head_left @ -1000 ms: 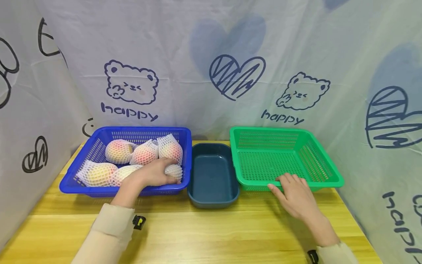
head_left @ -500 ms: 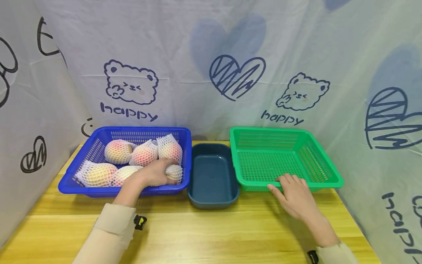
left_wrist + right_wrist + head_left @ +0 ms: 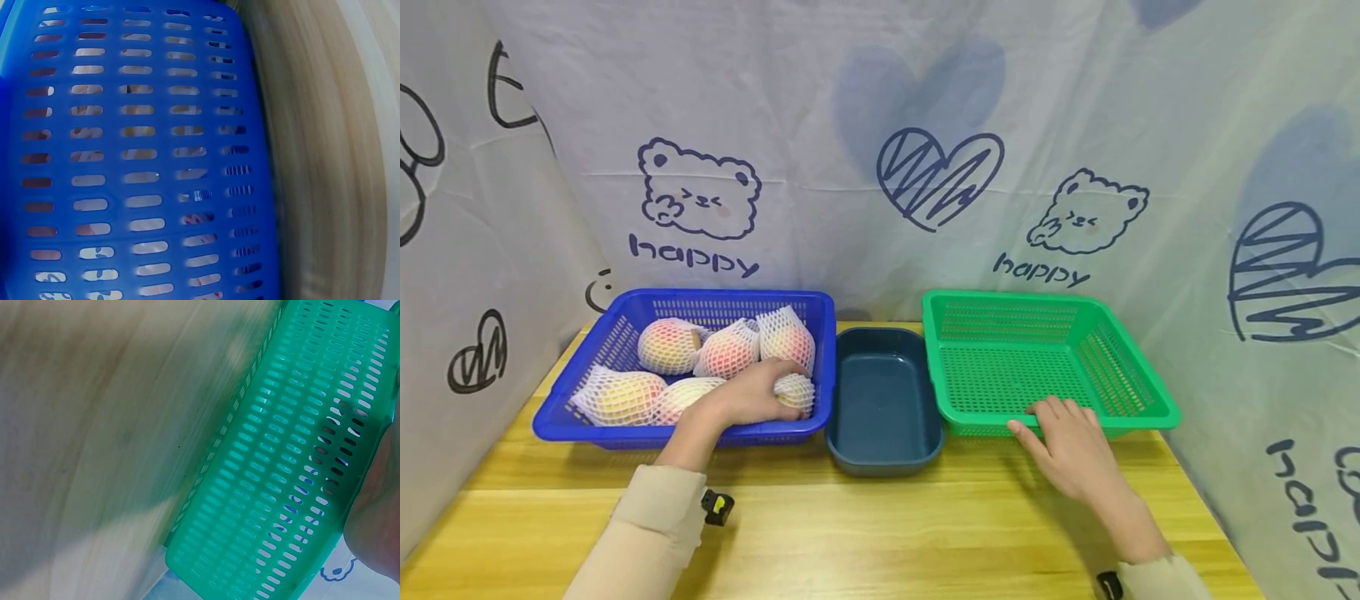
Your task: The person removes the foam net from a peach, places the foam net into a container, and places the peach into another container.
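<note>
Cloth (image 3: 820,217): pale sheet, behind and to the sides; dark line drawings of bears and hearts, the word "happy", faded blue hearts.
Table (image 3: 865,533): yellowish wood, grain running left to right in the head view.
Blue basket (image 3: 580,432): slotted walls, on the person's left; pale patches of its contents show through the slots in the left wrist view.
Green basket (image 3: 1000,375): slotted walls, mesh floor, on the person's right, roughly level with the blue basket.
Dark tray (image 3: 882,400): blue-grey, solid walls, rounded corners; between the 2 baskets, just beside each. Contact with either cannot be told.
Sleeves (image 3: 647,525): 2, cream, reaching in from the near side.
Left hand (image 3: 752,396): in the near right corner of the blue basket, grasping the held fruit (image 3: 795,393), fingers and thumb curled about it.
Right hand (image 3: 1070,446): rests on the near rim of the green basket, fingers relaxed over it, thumb spread to the left; not clenched.
Fruits (image 3: 670,344): 6 visible, all in the blue basket, white foam nets, yellow to red; 3 at the back, 3 in front, the front middle 1 partly behind the left hand.
Held fruit: right end of the front row, inside the blue basket.
Black pieces (image 3: 718,507): 2, small, 1 by each cuff.
</note>
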Tool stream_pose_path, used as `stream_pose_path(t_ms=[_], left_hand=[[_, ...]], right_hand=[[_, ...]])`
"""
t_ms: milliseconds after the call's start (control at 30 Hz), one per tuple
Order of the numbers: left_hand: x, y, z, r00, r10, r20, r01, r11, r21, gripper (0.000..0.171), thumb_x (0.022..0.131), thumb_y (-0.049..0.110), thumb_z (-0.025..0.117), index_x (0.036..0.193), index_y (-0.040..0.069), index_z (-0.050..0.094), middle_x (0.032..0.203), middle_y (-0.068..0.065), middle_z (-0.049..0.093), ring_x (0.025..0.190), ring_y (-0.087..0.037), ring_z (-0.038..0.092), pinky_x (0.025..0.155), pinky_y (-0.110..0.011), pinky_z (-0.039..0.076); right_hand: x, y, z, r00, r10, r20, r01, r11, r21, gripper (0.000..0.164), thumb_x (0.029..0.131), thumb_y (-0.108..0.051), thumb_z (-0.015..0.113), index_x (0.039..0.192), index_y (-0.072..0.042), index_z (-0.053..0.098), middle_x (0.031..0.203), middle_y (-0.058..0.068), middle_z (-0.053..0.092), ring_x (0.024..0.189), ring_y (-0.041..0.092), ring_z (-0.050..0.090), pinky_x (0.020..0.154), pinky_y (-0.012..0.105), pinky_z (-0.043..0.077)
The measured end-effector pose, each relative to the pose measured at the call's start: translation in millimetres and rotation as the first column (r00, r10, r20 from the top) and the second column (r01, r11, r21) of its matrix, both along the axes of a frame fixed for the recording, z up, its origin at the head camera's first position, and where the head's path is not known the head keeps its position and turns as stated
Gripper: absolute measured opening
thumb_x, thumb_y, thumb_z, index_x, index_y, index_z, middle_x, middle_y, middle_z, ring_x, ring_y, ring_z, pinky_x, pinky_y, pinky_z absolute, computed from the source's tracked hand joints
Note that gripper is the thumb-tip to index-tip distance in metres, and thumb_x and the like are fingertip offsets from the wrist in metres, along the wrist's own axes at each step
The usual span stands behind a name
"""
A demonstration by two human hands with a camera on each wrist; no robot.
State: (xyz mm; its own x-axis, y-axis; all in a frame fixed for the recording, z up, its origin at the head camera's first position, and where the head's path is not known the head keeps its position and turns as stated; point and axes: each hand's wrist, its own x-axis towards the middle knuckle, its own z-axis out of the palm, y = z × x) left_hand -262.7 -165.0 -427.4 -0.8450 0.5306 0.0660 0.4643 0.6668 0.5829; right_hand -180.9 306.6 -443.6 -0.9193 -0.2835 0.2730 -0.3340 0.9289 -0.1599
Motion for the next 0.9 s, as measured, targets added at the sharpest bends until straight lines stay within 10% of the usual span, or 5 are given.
stream_pose_path(t_ms=[900], left_hand=[[7.2,-2,17.7,0.990,0.136,-0.046,-0.128,0.981,0.145,0.061,0.081,0.022,0.083,0.136,0.008,0.062,0.138,-0.014,0.061,0.131,-0.036,0.054,0.110,-0.058,0.044]], right_hand=[[0.4,0,-1.5,1.000,-0.001,-0.006,0.001,1.000,-0.007,0.047,0.108,-0.045,0.052,0.119,-0.001,0.066,0.114,0.014,0.067,0.105,0.036,0.058,0.089,0.055,0.043]])
